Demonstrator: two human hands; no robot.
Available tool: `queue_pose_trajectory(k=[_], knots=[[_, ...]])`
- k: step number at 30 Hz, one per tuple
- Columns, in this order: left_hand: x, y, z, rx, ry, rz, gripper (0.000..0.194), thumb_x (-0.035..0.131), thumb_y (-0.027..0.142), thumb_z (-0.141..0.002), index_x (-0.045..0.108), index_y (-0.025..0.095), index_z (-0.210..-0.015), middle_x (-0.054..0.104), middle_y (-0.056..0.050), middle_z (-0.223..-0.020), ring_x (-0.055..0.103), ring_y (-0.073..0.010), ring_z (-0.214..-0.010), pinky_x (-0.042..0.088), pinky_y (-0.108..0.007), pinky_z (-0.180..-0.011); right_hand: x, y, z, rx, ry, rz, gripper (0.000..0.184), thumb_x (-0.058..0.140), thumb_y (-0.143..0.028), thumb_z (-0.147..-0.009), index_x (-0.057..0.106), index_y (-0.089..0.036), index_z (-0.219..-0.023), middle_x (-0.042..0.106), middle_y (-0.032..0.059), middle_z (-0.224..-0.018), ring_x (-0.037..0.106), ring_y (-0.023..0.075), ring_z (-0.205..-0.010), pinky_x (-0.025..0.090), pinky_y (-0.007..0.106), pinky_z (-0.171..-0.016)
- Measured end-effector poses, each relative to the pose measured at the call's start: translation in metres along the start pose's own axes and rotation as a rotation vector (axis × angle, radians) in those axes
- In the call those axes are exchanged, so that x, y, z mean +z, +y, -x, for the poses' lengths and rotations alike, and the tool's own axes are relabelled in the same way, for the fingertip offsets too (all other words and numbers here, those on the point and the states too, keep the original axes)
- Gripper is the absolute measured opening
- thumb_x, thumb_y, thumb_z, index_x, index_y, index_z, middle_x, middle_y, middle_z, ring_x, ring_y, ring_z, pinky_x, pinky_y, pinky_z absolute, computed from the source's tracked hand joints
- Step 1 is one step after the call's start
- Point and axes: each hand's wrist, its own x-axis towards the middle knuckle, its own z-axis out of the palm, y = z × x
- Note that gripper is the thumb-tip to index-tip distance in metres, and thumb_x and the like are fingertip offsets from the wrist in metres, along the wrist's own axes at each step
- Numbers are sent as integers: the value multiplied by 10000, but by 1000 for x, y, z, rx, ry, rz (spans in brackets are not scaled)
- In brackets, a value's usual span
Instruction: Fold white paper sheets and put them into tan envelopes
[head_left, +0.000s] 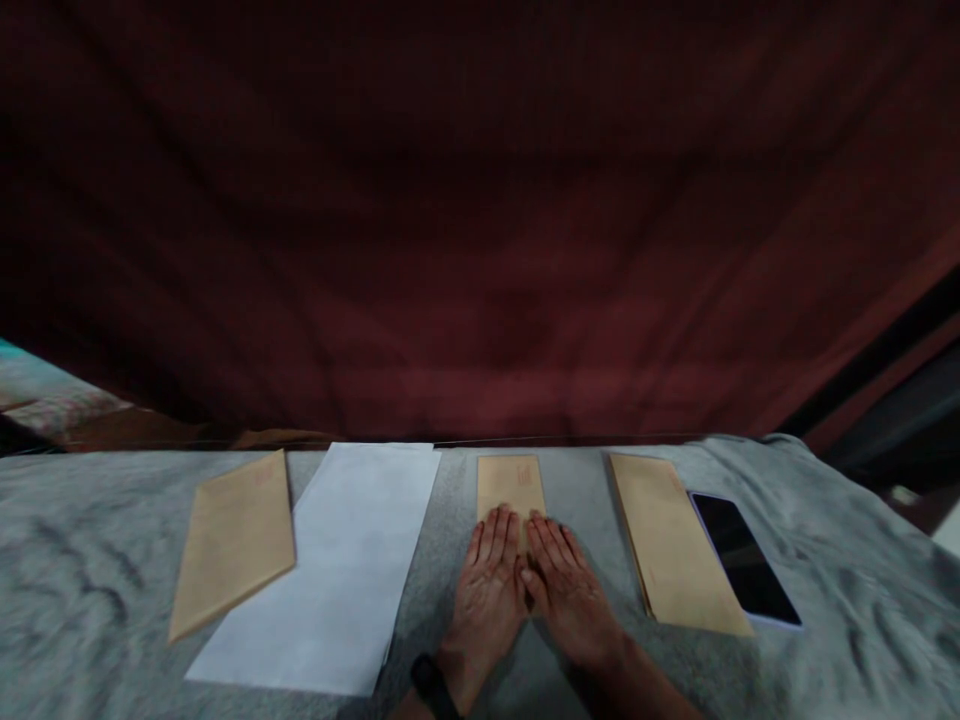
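A brown paper envelope (510,482) lies flat at the middle of the cloth-covered surface, with faint reddish print near its top right. My left hand (489,580) rests palm down on its left part, fingers stretched out and pointing away from me. Beside it, my right hand (566,585) lies flat on the right part, its thumb close against the left hand. Both hands cover the lower part of the envelope. Neither hand grips anything.
To the left, white paper sheets (337,570) lie partly under a brown envelope (240,540). A stack of brown envelopes (675,545) lies to the right, next to a phone (744,560). Grey cloth (67,560) covers the surface; a dark red curtain (480,250) hangs behind.
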Motion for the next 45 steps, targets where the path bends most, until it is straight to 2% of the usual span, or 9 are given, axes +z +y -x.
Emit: queue_pose_trajectory(k=[4, 8, 21, 27, 32, 37, 41, 45], knots=[[2, -13, -7, -18, -53, -18, 647, 399, 147, -929, 330, 141, -1572, 434, -118, -1596, 339, -234, -1507, 334, -450, -1212, -4, -2, 0, 0, -39, -11, 591, 374, -349, -1068, 274, -111, -1599, 368, 126, -1618, 359, 258, -1489, 300, 457, -1231], [4, -21, -15, -120, -69, -19, 583, 354, 193, -983, 351, 135, -1563, 436, -117, -1594, 356, -222, -1500, 334, -462, -1217, -6, -5, -1, 49, -64, -51, 597, 390, -356, -1054, 292, -127, -1596, 405, 140, -1596, 388, 283, -1473, 328, 488, -1214], [-1, -17, -26, -213, -142, -50, 525, 308, 215, -1009, 465, 109, -1499, 463, -126, -1572, 406, -229, -1473, 364, -444, -1196, -2, -5, -2, 57, -35, -71, 564, 428, -354, -1045, 384, -106, -1550, 452, 144, -1570, 397, 267, -1464, 323, 471, -1219], [-3, -12, -28, -231, -150, -52, 528, 308, 215, -1005, 464, 111, -1498, 469, -142, -1561, 400, -257, -1476, 370, -509, -1182, -11, -4, -6, 57, -65, -98, 552, 437, -345, -1036, 407, -128, -1543, 452, 134, -1571, 395, 261, -1467, 323, 462, -1222], [-5, -10, -32, -223, -171, -64, 529, 310, 237, -1009, 475, 61, -1480, 459, -182, -1557, 405, -291, -1470, 380, -526, -1170, -15, -3, -8, 59, -107, -108, 531, 432, -325, -1032, 444, -113, -1519, 448, 129, -1575, 382, 250, -1474, 290, 449, -1237], [-11, -10, -29, -234, -180, 2, 526, 310, 247, -1023, 443, 80, -1504, 431, -163, -1584, 390, -269, -1480, 370, -500, -1188, -15, -3, -9, 66, -127, -112, 559, 417, -324, -1032, 394, -122, -1553, 440, 125, -1580, 380, 258, -1476, 287, 462, -1238], [-16, 0, -14, -124, -95, 55, 545, 335, 262, -1032, 349, 127, -1561, 399, -128, -1613, 331, -239, -1511, 342, -473, -1214, -15, 1, -7, 53, -138, -97, 556, 393, -265, -1028, 371, -130, -1567, 389, 100, -1612, 366, 232, -1484, 280, 423, -1243], [-18, 9, 1, -40, -54, 73, 580, 387, 329, -1036, 305, 146, -1581, 422, -126, -1600, 347, -247, -1504, 330, -482, -1219, -14, 9, -4, 13, -147, -96, 594, 377, -197, -1010, 303, -152, -1597, 351, 80, -1633, 324, 214, -1505, 248, 426, -1256]])
